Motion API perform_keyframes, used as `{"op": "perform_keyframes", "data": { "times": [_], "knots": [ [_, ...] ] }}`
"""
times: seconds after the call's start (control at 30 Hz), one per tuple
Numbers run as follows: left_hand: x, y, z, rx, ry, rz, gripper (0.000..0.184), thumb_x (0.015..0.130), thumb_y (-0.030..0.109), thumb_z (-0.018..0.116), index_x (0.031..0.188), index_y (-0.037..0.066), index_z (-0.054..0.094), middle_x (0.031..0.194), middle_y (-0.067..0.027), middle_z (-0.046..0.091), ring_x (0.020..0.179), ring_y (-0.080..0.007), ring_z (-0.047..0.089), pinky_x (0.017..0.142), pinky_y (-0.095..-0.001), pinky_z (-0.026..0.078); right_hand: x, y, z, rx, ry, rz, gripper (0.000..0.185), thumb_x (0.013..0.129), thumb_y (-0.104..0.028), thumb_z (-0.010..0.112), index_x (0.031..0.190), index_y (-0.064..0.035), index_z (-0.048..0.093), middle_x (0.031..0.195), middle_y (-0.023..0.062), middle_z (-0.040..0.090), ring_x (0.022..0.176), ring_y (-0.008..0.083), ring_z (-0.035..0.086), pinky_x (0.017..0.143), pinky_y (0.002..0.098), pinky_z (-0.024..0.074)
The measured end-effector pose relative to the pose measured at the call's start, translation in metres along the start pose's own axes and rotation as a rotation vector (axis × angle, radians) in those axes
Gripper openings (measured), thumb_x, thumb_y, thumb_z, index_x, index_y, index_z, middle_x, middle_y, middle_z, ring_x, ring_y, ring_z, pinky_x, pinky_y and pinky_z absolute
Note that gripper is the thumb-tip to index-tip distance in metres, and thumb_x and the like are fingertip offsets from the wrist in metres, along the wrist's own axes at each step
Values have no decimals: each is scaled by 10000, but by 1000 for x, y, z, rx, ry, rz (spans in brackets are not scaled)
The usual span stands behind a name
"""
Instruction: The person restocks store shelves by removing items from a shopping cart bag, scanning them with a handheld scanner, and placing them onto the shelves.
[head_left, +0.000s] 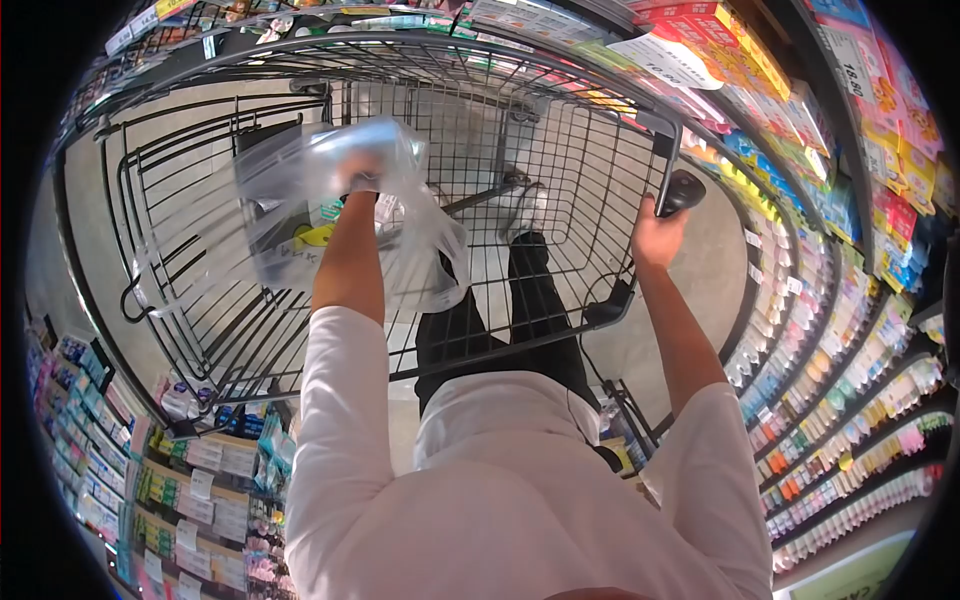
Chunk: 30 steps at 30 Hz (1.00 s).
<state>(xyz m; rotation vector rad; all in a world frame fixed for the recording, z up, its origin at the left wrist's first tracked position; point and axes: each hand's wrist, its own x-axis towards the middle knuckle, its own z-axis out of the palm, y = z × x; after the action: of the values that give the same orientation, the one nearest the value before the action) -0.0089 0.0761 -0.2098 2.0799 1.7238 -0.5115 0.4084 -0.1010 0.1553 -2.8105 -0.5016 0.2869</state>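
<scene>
A clear plastic bag [415,245] is hanging at 10 o'clock, over the near part of a wire shopping cart [575,170]. It is looking thin, soft, light and probably slippery, so a gathered fold at the top is seeming the surest hold. Its longer spread is running roughly from 9 to 3 o'clock, with a loose edge trailing toward 9 and a rounded fold sagging toward 4. The left hand [360,168] is overlapping the bag's upper part; its fingers are blurring, so whether they are gripping cannot be told. At 2 o'clock, the right hand [656,236] is curling its fingers around the cart's black handle [684,190]. Stocked shelves [850,350] are curving around 3 o'clock.
</scene>
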Motion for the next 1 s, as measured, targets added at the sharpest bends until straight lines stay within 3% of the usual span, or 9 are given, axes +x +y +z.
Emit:
{"op": "perform_keyframes", "data": {
  "times": [0.17, 0.47, 0.53, 0.67, 0.73, 0.83, 0.93, 1.0],
  "knots": [
    [17, -20, 22, -5, 49, 81, 407, 869, 441, 575, 1023, 85, 697, 1029, -162, 681, 940, -314, 680, 771, -488, 539, 2, 1, 1, -10, -2, 10, 539, 795, -360, 686, 1111, 35, 500, 977, 254, 665, 962, 430, 637, 877, 477, 471],
    [-6, 16, 1, -231, 360, 89, 470, 846, 533, 590, 979, 101, 717, 968, -132, 700, 903, -302, 691, 732, -479, 545, 0, -1, -2, 3, -24, 2, 529, 797, -350, 670, 1119, 34, 502, 962, 248, 668, 949, 430, 642, 877, 482, 475],
    [-13, 23, -21, -284, 144, -77, 486, 836, 563, 600, 1004, 121, 712, 969, -121, 708, 906, -315, 688, 748, -468, 547, -1, -4, -3, 1, -8, 2, 531, 794, -348, 668, 1130, 28, 501, 962, 248, 671, 949, 435, 642, 874, 487, 476],
    [-8, 28, -12, -84, 89, -240, 490, 835, 572, 605, 1015, 129, 709, 1002, -116, 712, 923, -319, 687, 768, -471, 545, 1, -2, -2, -14, -12, 2, 543, 792, -355, 664, 1143, 24, 498, 971, 253, 671, 959, 441, 640, 875, 492, 475],
    [-12, 28, -28, -219, -145, -319, 700, 823, 683, 572, 1217, 108, 626, 1195, -143, 660, 1065, -307, 659, 884, -436, 523, -1, -5, -4, -17, -26, 12, 545, 789, -362, 661, 1130, 30, 495, 973, 260, 670, 961, 445, 639, 876, 496, 473],
    [-37, 41, -51, -425, 46, -365, 605, 815, 598, 642, 1178, 114, 640, 1178, -145, 670, 1055, -299, 661, 864, -433, 524, 0, -5, -3, -37, -24, 20, 541, 788, -373, 659, 1105, 35, 497, 970, 264, 669, 961, 445, 639, 876, 495, 475],
    [-44, 45, -63, -603, 43, -314, 502, 809, 502, 681, 1146, 130, 650, 1129, -129, 689, 1057, -314, 654, 853, -435, 517, 1, -3, -2, -23, -13, 1, 537, 786, -382, 661, 1075, 41, 502, 960, 267, 667, 953, 445, 639, 873, 496, 476],
    [-49, 50, -66, -564, 86, -313, 461, 818, 487, 666, 1120, 139, 661, 1100, -124, 697, 1047, -321, 655, 843, -439, 514, 1, 1, -1, 2, -18, -11, 536, 785, -386, 662, 1072, 38, 506, 958, 264, 667, 950, 444, 640, 871, 496, 477]
  ]
}}
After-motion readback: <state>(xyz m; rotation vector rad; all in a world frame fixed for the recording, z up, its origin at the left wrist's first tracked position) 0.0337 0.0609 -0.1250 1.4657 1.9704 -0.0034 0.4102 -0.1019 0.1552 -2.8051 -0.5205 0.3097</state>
